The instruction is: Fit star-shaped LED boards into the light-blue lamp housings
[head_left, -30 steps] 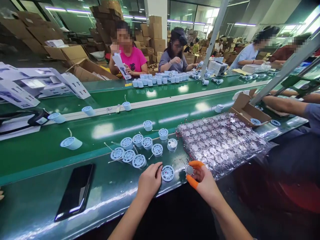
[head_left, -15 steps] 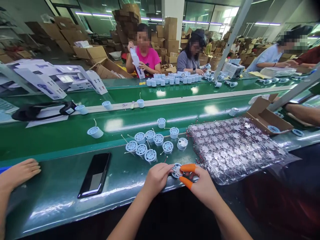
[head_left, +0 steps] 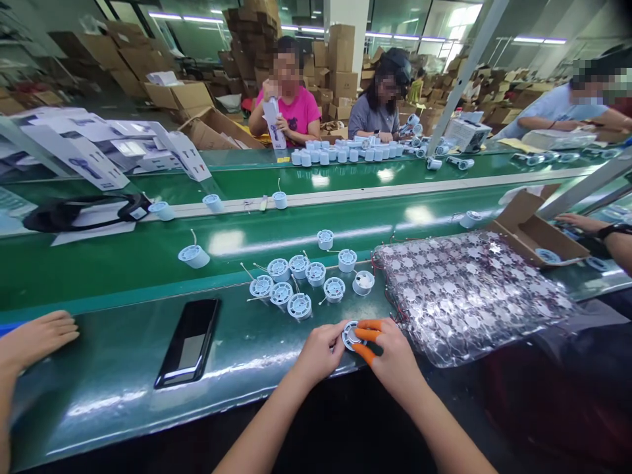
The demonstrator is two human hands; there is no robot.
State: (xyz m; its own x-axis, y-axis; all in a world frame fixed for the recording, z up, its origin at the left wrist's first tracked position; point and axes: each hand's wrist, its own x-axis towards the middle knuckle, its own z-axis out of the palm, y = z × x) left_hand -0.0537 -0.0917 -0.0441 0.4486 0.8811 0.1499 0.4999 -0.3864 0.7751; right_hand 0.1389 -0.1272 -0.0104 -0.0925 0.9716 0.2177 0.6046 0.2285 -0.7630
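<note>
Between my two hands, at the near edge of the green bench, is a light-blue round plastic housing [head_left: 351, 336] with a pale disc in its middle. My left hand [head_left: 320, 352] pinches its left rim. My right hand [head_left: 390, 352], with orange finger cots, has its fingertips on the disc and the right side. Just beyond stand several similar light-blue round housings [head_left: 299, 305], some with thin wires sticking out. To the right lies a clear plastic sheet of silvery star-shaped parts [head_left: 464, 289] with red wires.
A black smartphone [head_left: 188, 343] lies on the bench to the left, near another person's hand [head_left: 47, 336]. An open cardboard box [head_left: 536, 230] stands at right by another person's arm. Across the green belt [head_left: 276, 227], co-workers sit behind rows of white-blue parts [head_left: 340, 155].
My right fingers have come closer together over the disc in the housing. The view has shifted slightly. At the right, another person's hand has moved in beside the cardboard box.
</note>
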